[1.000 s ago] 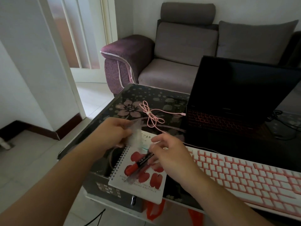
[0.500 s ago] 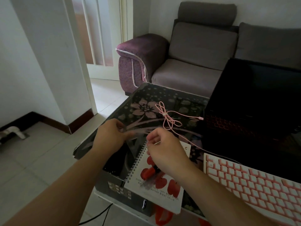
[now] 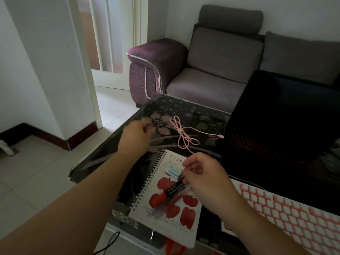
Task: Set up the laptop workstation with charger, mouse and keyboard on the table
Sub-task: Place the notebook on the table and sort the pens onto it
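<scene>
The open laptop (image 3: 287,115) stands at the back right of the dark flowered glass table (image 3: 165,107), its screen dark and its keys glowing red. A pink and white keyboard (image 3: 294,218) lies in front of it at the right. A bundled pink cable (image 3: 184,135) lies left of the laptop, plug end beside it. My right hand (image 3: 204,175) pinches the top end of a clear pack of pens (image 3: 169,194) resting on a spiral notebook (image 3: 165,225). My left hand (image 3: 137,136), blurred, hovers over the table's left part, fingers curled. No mouse is visible.
A grey and purple sofa (image 3: 211,80) stands right behind the table. A white doorway and wall corner (image 3: 82,70) are at the left, over tiled floor. Under the table's near edge sit a grey box (image 3: 125,216), a black floor cable (image 3: 110,243) and something orange (image 3: 173,247).
My left hand has let go of the pens and moved up and left over the table. My right hand has lowered the pen pack onto the notebook. The view has shifted left.
</scene>
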`<state>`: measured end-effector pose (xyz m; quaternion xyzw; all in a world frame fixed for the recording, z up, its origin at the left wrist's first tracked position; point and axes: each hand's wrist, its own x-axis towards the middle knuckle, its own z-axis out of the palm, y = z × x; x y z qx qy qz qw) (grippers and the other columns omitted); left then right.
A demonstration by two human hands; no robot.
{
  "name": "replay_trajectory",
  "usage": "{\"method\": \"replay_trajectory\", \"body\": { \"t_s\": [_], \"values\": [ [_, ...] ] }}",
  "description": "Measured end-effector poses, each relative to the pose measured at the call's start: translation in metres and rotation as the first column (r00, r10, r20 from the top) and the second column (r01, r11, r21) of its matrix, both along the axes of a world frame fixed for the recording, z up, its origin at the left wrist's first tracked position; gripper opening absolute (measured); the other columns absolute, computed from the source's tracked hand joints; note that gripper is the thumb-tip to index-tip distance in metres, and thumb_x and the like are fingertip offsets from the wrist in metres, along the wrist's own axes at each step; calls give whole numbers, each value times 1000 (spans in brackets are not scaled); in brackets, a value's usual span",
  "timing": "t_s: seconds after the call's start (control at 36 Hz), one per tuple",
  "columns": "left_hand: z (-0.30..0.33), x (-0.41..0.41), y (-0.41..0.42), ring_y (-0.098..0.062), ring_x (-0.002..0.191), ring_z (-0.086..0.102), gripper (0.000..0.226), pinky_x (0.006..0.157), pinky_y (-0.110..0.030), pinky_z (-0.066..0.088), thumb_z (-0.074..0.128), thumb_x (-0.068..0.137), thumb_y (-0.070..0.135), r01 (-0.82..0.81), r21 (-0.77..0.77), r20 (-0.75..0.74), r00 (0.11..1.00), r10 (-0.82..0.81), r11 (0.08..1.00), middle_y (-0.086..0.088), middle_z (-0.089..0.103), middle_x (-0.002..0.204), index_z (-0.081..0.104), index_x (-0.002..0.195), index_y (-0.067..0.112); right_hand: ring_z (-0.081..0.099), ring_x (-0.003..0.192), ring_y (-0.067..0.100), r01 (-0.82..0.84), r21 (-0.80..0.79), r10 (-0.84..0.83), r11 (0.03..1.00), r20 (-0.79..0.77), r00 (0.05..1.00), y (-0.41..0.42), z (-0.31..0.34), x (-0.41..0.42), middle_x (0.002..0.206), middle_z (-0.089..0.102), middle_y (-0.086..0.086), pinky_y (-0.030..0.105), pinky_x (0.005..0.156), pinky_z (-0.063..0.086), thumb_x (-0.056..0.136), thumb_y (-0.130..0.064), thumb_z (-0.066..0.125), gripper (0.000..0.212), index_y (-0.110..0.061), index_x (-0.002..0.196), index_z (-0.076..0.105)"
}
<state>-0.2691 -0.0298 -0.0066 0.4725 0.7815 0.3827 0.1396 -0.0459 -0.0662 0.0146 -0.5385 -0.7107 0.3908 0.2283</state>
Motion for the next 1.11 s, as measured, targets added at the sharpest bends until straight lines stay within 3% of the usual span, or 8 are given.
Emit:
{"method": "replay_trajectory", "body": {
  "t_s": [0.11, 0.25, 0.33, 0.53, 0.72, 0.83, 0.94, 1.11],
  "values": [
    [-23, 8, 4, -31, 131, 47, 35, 112, -50, 42, 60, 101, 38, -47, -242, -335, 942, -38, 969, -5, 55, 142, 65, 134, 31, 72, 80, 2, 39, 13, -38, 999, -18, 999, -3, -1, 34, 97, 70, -11, 36, 67, 65, 100, -18, 65, 21, -39, 95, 65],
    [-17, 14, -5, -31, 128, 48, 30, 110, -48, 43, 58, 103, 33, -71, -119, -272, 962, 36, 990, -7, 56, 138, 67, 131, 26, 71, 84, 7, 37, 42, -37, 998, -5, 999, -3, -2, 49, 96, 69, -11, 38, 71, 65, 99, -11, 64, 28, -38, 93, 65],
    [-3, 21, -16, -15, 98, 64, 17, 86, -32, 55, 56, 105, 27, 16, -32, -135, 991, -21, 999, -1, 67, 112, 71, 110, 23, 68, 88, 6, -64, 127, 54, 990, 85, 995, -3, -2, 51, 104, 64, -15, 31, 72, 63, 100, -6, 58, 34, -39, 102, 64],
    [35, 51, -43, 3, 86, 63, 11, 69, -11, 46, 68, 98, 28, 394, -312, -132, 883, -450, 864, 19, 69, 97, 76, 103, 35, 40, 128, 4, -533, 304, 348, 790, 495, 796, -10, -21, 39, 142, 44, -28, 25, 109, 42, 98, -19, 65, 55, -44, 145, 50],
    [18, 64, -61, -4, 110, 55, 53, 89, -18, 50, 75, 92, 20, 396, -461, -257, 797, -547, 794, 12, 54, 138, 59, 138, 41, 38, 116, 14, -570, 375, 279, 731, 598, 751, -14, -27, 39, 125, 43, -12, 29, 95, 43, 95, -25, 71, 57, -42, 144, 47],
    [5, 61, -64, -12, 119, 50, 47, 101, -26, 53, 67, 98, 27, 343, -439, -286, 823, -491, 830, 8, 41, 138, 57, 141, 41, 39, 115, 17, -554, 379, 255, 741, 604, 755, -14, -29, 41, 125, 44, -8, 29, 93, 43, 95, -27, 72, 58, -33, 146, 45],
    [4, 61, -59, -14, 118, 57, 29, 95, -27, 57, 66, 99, 31, 291, -402, -283, 862, -420, 868, 9, 44, 141, 65, 127, 38, 39, 119, 14, -527, 355, 270, 772, 568, 778, -13, -26, 43, 129, 50, -12, 31, 101, 43, 97, -34, 69, 46, -32, 139, 50],
    [3, 52, -50, -6, 93, 65, 25, 73, -19, 57, 72, 95, 36, 275, -365, -188, 914, -360, 889, 9, 65, 126, 68, 120, 36, 48, 111, 13, -550, 409, 266, 729, 571, 777, -6, -31, 44, 118, 57, -10, 28, 88, 43, 97, -19, 68, 41, -29, 135, 57]
  ]
}}
